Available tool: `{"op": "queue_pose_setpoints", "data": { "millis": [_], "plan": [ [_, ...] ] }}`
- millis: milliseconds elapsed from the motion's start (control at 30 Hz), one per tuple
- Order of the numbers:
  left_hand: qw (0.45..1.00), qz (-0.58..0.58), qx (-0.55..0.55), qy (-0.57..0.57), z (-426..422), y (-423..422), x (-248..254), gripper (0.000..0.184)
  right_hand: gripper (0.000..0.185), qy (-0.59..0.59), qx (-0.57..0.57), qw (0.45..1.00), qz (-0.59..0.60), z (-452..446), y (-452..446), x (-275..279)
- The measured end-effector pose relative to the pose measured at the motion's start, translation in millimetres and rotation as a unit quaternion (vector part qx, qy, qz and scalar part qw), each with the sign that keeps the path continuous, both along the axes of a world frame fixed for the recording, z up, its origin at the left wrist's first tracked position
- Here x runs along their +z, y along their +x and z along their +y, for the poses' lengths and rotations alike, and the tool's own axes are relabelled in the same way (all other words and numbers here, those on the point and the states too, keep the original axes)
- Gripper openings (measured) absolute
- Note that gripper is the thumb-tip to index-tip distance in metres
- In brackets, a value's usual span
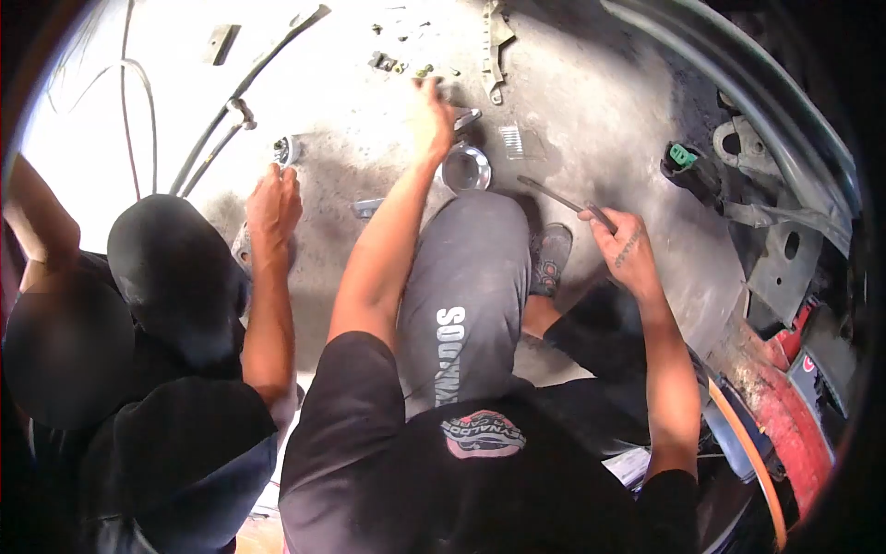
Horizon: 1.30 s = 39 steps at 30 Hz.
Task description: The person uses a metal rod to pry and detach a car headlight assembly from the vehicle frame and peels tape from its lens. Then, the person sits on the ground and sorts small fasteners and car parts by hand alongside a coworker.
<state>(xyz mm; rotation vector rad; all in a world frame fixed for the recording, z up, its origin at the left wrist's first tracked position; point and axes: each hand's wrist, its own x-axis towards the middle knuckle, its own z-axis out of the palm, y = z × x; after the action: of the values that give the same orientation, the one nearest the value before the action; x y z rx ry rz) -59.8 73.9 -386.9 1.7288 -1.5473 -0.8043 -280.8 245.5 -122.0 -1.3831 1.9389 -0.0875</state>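
Observation:
My left hand [432, 115] reaches forward over the concrete floor, its fingers stretched toward small clips [423, 71]. Glare washes out the fingertips, and I make out nothing held there. Just below that hand lies a round, shiny metal ring-shaped part [466, 170], beside my knee. My right hand [620, 245] is closed around a long, thin, dark metal bar [552, 192], which points up and to the left above the floor. Close to the round part lies a small clear packet or strip [512, 142].
At my left, a co-worker's hand [273, 198] is by a small round metal part [286, 150]. Black hose [221, 115] and a metal bracket [495, 51] lie on the floor. Car body parts [784, 120], a green connector [683, 155] and an orange hose [752, 452] line the right.

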Motion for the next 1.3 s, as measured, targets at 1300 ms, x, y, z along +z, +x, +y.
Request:
{"op": "queue_pose_setpoints", "data": {
  "millis": [1300],
  "plan": [
    [0.942,-0.197,-0.257,-0.089,-59.3,-15.3,-17.5,0.024,0.023,0.01,-0.016,0.999,0.034,2.5,23.9,2.8]
  ]
}}
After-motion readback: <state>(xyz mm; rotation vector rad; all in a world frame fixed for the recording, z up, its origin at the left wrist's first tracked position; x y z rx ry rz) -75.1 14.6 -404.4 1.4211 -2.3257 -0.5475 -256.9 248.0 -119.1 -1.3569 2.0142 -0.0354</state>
